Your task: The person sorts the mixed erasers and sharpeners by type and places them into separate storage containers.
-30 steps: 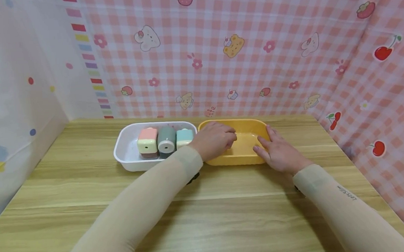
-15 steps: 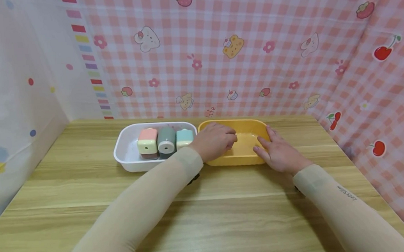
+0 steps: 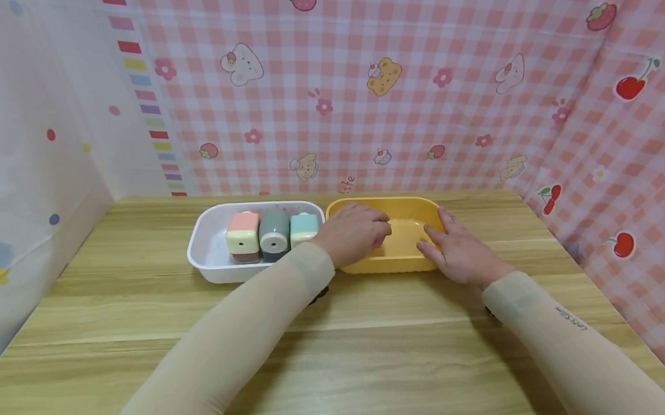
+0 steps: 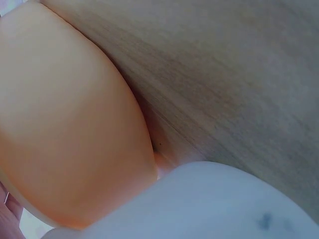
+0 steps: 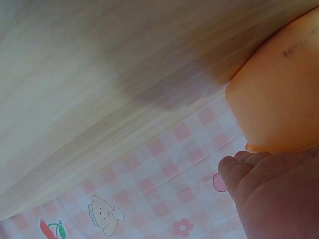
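Over the left part of a yellow plastic bin, my left hand hangs with its fingers curled down inside. Whatever may be under those fingers is hidden. My right hand rests at the bin's front right corner, its fingers fairly straight along the rim and its thumb over the front edge. Just left stands a white bin holding a pink and cream pencil sharpener, a grey-green one and a blue and cream one. The left wrist view mostly shows the yellow bin's outer wall; in the right wrist view fingers touch its rim.
Both bins stand side by side near the back of a wooden table. A pink checked cloth hangs behind and to the right, and a white printed cloth hangs at the left.
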Tool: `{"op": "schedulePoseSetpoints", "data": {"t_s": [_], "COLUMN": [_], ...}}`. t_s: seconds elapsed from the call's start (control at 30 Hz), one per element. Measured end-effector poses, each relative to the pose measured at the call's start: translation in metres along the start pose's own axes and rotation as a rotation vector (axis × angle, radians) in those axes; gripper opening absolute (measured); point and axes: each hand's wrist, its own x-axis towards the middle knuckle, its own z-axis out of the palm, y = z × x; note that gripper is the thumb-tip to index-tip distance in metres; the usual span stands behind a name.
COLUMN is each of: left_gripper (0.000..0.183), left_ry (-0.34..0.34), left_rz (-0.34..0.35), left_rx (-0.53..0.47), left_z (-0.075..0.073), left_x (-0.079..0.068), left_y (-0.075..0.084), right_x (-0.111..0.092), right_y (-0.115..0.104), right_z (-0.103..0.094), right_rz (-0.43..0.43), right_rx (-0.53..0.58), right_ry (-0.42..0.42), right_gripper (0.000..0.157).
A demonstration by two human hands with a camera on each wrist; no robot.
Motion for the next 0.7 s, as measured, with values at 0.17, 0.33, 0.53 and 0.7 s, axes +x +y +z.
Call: {"op": "schedulePoseSetpoints", "data": {"t_s": [0.17,0.33,0.53,0.7], "left_gripper": [0.023,0.022,0.031,0.032], "left_ry": [-0.002,-0.004,-0.032,-0.04], "left_rz": [0.0,-0.004,-0.013,-0.016], "left_rx": [-0.003,-0.015,-0.035,-0.017], "left_z": [-0.0003,0.0009,0.0005,-0.0008], "left_x": [-0.0004,-0.0006,-0.0009,-0.0013], "left_y": [0.0004,0.0003,0.0005,0.0008], "right_x": [0.0009,0.0012,0.0014,0.0012], "right_y": [0.001,0.002,0.0009,0.0007], "right_z": [0.0014,0.0019,0.0015,0.0013], "right_rz": [0.004,0.016,0.017,0.015], "right_rx": [0.002,0.005,-0.001,-0.003], "right_ry": [0.001,-0.011,-0.008,-0.001], "right_gripper": [0.083,0.084,0.078,0.077]}}
